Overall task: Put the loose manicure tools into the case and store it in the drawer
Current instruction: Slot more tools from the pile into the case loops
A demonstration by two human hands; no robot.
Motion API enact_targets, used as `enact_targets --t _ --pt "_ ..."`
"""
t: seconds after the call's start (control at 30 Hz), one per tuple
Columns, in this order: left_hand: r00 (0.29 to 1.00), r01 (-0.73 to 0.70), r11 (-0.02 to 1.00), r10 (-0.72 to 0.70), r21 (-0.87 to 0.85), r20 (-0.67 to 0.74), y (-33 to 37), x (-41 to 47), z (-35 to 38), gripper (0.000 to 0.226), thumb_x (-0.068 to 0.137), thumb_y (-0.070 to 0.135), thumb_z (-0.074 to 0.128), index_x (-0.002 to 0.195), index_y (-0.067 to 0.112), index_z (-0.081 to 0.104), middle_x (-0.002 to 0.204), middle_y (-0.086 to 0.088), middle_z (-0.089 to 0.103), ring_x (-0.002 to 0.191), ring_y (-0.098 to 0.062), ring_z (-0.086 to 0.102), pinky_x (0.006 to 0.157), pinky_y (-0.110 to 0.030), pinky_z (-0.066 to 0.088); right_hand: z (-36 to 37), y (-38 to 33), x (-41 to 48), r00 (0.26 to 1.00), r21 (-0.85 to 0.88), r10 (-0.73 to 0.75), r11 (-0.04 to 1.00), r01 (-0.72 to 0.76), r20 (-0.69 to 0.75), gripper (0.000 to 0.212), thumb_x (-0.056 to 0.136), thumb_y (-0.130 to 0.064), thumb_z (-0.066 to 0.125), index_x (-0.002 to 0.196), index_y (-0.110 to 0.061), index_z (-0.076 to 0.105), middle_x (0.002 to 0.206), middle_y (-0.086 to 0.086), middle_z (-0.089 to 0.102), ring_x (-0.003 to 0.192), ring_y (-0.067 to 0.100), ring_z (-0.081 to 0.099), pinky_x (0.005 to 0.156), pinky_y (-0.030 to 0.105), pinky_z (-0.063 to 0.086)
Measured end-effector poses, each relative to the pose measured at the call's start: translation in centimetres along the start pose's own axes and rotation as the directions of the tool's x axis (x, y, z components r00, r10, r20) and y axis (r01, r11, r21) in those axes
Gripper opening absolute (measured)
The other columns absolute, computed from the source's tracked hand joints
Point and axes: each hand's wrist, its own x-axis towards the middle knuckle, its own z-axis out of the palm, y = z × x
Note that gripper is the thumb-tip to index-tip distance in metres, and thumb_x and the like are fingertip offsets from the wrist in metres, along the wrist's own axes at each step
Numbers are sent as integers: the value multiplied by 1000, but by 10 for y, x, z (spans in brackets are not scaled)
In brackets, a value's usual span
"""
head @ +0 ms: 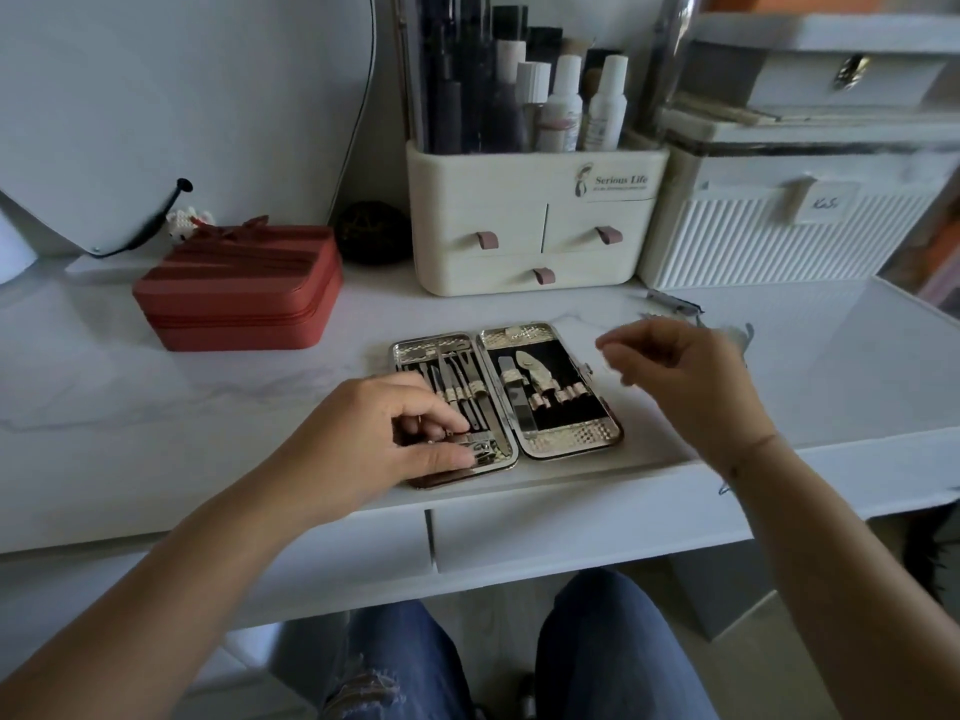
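Observation:
The manicure case (571,439) lies open flat on the white table near its front edge, with several metal tools held in its straps. My left hand (384,433) rests on the case's left half and pinches a nail clipper (483,452) at the lower left corner. My right hand (675,366) hovers just right of the case, fingers loosely curled, nothing plainly held. Loose tools (675,304) lie on the table beyond my right hand, partly hidden by it. The drawer front (571,532) under the table edge is closed.
A red zipped box (239,293) sits at the left. A cream cosmetics organizer (530,226) with small drawers stands behind the case, a white ribbed box (779,226) to its right. A mirror leans at the back left. My knees are under the table.

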Motion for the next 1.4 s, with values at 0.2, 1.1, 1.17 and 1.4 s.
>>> enact_targets --t 0.2,1.1,1.17,1.4 --pt "976 67 987 -35 143 -215 -27 33 -7 50 72 70 47 97 31 68 101 7 58 102 -15 53 92 -36 42 -39 56 68 986 -632 104 758 -162 -128 24 76 -29 72 94 -13 73 96 10 65 98 30 56 84 34 41" --pt "970 152 981 -124 124 -211 -58 93 -6 13 85 26 64 91 19 74 88 8 64 84 -9 57 71 -13 38 -41 36 84 991 -320 127 937 -136 -51 14 86 -16 61 75 -13 68 48 -12 63 42 1 51 47 9 42" --pt "970 154 981 -127 121 -208 -58 94 -5 15 85 27 65 92 18 74 90 5 66 86 -12 59 72 -19 40 -33 28 82 985 -76 165 984 -161 53 5 86 -8 62 88 -9 66 59 -5 70 45 2 54 50 16 47" --pt "968 159 982 -136 97 -209 -59 94 -6 17 84 30 65 91 17 74 91 4 68 87 -13 60 80 -28 43 -2 1 69 875 230 175 925 -303 452 35 85 2 58 117 -12 56 72 13 66 54 12 60 54 20 54"
